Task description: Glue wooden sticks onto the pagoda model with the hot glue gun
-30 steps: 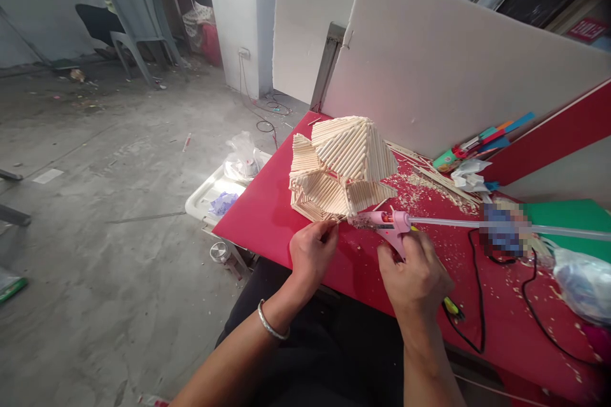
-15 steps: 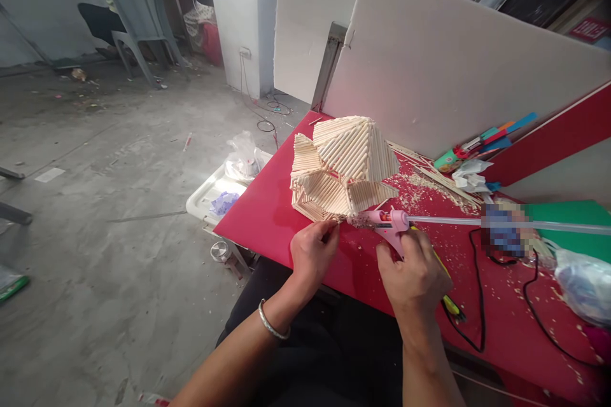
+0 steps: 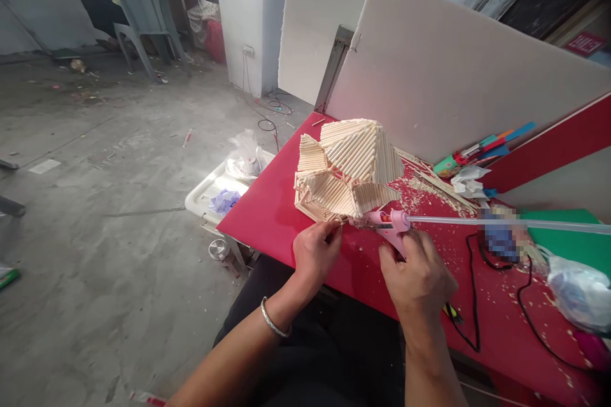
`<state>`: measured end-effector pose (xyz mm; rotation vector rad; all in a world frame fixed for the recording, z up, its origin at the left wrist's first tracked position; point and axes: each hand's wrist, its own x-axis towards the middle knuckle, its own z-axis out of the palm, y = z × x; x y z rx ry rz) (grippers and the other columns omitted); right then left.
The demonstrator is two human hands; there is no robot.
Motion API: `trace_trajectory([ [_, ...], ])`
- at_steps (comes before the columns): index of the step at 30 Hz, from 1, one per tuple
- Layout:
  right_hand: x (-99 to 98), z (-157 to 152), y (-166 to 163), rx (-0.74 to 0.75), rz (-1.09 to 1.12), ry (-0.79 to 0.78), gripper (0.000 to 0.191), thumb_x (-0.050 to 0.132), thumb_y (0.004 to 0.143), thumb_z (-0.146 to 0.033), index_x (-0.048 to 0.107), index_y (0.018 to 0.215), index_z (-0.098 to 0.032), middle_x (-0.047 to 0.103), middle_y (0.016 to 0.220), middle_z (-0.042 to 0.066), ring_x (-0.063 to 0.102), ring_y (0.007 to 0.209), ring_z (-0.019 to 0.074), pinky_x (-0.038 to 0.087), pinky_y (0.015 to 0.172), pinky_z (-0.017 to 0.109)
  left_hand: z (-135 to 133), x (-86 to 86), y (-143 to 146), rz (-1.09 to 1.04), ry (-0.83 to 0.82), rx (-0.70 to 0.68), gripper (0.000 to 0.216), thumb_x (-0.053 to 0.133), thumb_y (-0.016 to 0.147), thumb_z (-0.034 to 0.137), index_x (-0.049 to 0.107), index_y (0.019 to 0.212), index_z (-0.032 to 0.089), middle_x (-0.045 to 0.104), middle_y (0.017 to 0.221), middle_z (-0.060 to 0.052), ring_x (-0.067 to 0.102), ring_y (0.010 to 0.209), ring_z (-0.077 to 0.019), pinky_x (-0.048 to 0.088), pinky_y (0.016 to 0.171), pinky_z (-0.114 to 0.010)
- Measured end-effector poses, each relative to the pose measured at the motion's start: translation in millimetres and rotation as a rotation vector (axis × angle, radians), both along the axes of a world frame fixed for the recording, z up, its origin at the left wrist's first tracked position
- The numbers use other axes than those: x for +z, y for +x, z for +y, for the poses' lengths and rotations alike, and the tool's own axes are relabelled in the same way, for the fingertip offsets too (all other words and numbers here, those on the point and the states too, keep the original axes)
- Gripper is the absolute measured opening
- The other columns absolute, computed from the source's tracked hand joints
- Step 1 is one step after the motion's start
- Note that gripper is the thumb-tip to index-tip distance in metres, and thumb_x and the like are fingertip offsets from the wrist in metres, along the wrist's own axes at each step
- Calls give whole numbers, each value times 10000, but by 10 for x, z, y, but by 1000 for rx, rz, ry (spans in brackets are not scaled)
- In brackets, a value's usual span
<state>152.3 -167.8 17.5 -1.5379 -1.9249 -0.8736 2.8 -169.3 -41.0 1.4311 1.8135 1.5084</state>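
A small model house of thin wooden sticks, with sloped, flared roofs, stands on the red tabletop. My right hand is wrapped round a pink hot glue gun; a long clear glue stick sticks out of its back. The gun's nozzle points left, at the near lower edge of the model. My left hand is closed in a pinch at that same edge, close to the nozzle. Whatever is between its fingertips is too small to make out.
Loose sticks and wood crumbs lie behind the model, beside crumpled tissue. A black cord loops at the right near a plastic bag. White foam boards rise behind. A white tray stands at the left.
The whole view has shifted slightly. Both hands keep their places at the model's near edge, and the glue gun stays in my right hand with its nozzle there.
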Motion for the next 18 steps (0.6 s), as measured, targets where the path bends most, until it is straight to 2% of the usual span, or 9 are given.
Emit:
trace_trajectory([
  [7, 34, -8, -6, -11, -20, 1, 107, 582, 813, -235, 642, 889, -191, 655, 802, 7, 527, 649, 118, 304, 554, 271, 5, -4, 6, 25, -27, 2, 134, 653, 808, 194, 774, 857, 227, 771, 764, -14, 679, 627, -139, 428, 553, -223],
  [12, 28, -13, -10, 15, -4, 44, 133, 600, 807, -222, 647, 924, -182, 690, 890, 18, 566, 698, 117, 333, 578, 257, 2, 3, 1, 29, -33, 2, 137, 648, 812, 199, 775, 857, 226, 766, 748, -15, 669, 611, -136, 418, 547, -223],
  [18, 14, -3, -12, 17, -21, 55, 121, 612, 799, -226, 649, 906, -183, 686, 855, 16, 584, 685, 126, 339, 568, 258, 2, -10, -3, 25, -19, 2, 136, 648, 813, 198, 775, 857, 220, 771, 768, -20, 684, 635, -142, 429, 555, -225],
])
